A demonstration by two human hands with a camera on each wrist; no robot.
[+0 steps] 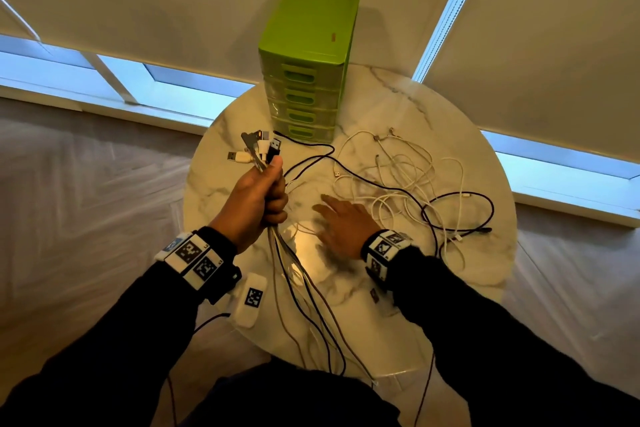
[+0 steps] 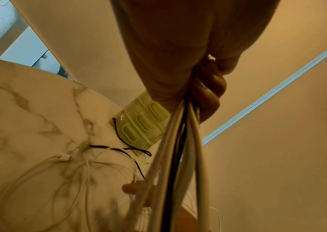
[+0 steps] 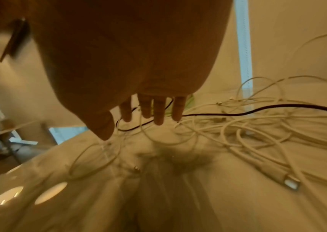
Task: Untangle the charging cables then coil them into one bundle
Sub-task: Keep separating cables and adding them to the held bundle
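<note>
A: What is seen from the head?
B: Cable ends [image 1: 258,149] are gripped in the left hand [image 1: 256,204], fingers curled round them, above the table [image 1: 398,295]. The right hand [image 1: 341,224] is spread flat beside loose cables [image 1: 408,184] lying before the drawers [image 1: 306,55].

A: The left wrist?
B: Strands [image 2: 178,157] are clenched, hanging down.

A: The right wrist?
B: Straight fingers [image 3: 159,109] are held over the tangle; contact cannot be told.

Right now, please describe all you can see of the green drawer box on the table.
The green drawer box is a tall, upright tower of glossy plastic at the far edge of the round marble table. It has a solid lime top and stacked translucent drawers with oval green handles, all closed. A dark cable end lies at its base.
</note>
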